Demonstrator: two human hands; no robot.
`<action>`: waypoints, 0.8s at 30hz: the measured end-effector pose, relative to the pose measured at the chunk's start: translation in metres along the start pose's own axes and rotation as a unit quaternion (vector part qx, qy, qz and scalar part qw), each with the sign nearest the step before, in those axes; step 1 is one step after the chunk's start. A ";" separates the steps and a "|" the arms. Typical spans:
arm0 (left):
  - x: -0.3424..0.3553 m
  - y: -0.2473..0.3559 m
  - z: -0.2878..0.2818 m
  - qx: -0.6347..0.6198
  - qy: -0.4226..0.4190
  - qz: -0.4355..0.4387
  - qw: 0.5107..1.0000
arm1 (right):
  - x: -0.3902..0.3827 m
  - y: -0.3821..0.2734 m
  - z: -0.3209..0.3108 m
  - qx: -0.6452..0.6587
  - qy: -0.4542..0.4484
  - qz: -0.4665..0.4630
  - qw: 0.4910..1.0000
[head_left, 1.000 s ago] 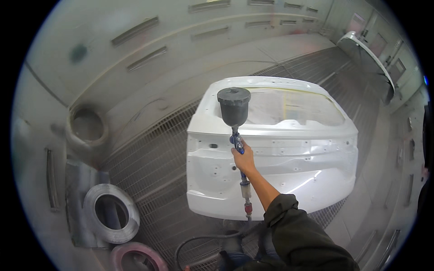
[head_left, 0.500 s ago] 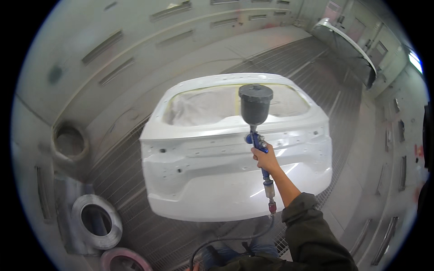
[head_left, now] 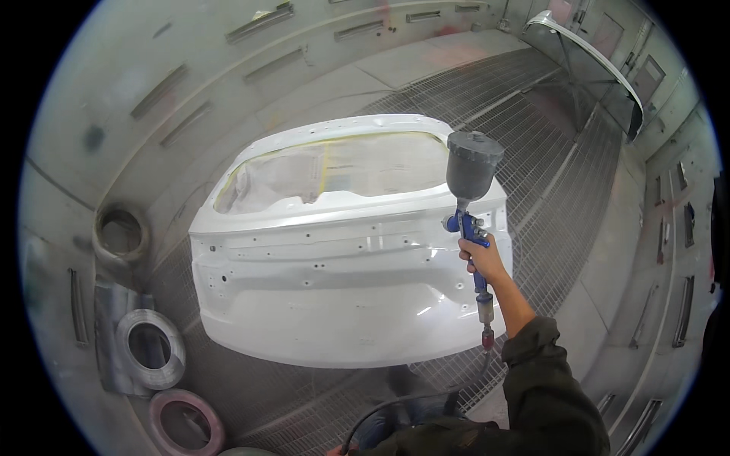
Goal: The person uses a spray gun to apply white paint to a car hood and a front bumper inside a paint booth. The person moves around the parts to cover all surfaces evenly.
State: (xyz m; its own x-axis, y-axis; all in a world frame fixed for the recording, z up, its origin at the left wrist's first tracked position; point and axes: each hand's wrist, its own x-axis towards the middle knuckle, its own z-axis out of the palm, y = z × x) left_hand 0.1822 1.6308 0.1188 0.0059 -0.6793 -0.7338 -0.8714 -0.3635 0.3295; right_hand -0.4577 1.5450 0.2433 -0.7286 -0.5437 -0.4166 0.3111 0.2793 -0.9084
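My right hand (head_left: 484, 258) grips the blue spray gun (head_left: 465, 228), which has a dark grey cup (head_left: 473, 167) on top and a fitting with a red coupler below. It is over the right side of a white car tailgate (head_left: 334, 319), whose window opening (head_left: 380, 163) is covered with pale sheeting and yellow tape. The dark air hose (head_left: 411, 394) runs from the gun down across my legs. My left hand (head_left: 335, 451) shows only slightly at the lower edge, closed around that hose.
Grey rings like tyres (head_left: 152, 349) and a pink one (head_left: 186, 399) lie along the left side by a grey sheet (head_left: 114, 304). A grated floor (head_left: 563, 182) surrounds the tailgate, between booth walls (head_left: 152, 91). A curved white panel (head_left: 601, 57) on a stand is at the back right.
My right hand and the spray gun have moved rightward across the tailgate. The tailgate and window opening appear further left in the picture as the view has shifted.
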 end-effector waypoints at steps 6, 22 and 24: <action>-0.103 0.141 0.073 -0.178 -0.097 0.067 0.977 | 0.026 0.003 -0.127 -0.029 0.064 -0.003 0.998; -0.233 0.073 0.380 -0.095 0.080 0.110 0.986 | 0.095 0.014 -0.337 0.041 0.043 -0.057 0.997; -0.271 0.125 0.384 -0.148 0.035 0.039 0.988 | 0.097 0.018 -0.362 0.043 0.006 -0.054 0.998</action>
State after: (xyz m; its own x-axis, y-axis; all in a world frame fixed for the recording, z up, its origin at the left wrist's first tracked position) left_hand -0.1168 2.0142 0.1313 -0.0129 -0.7520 -0.6590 -0.6891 -0.4709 0.5508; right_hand -0.7442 1.7839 0.1991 -0.7681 -0.5571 -0.3157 0.2811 0.1497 -0.9479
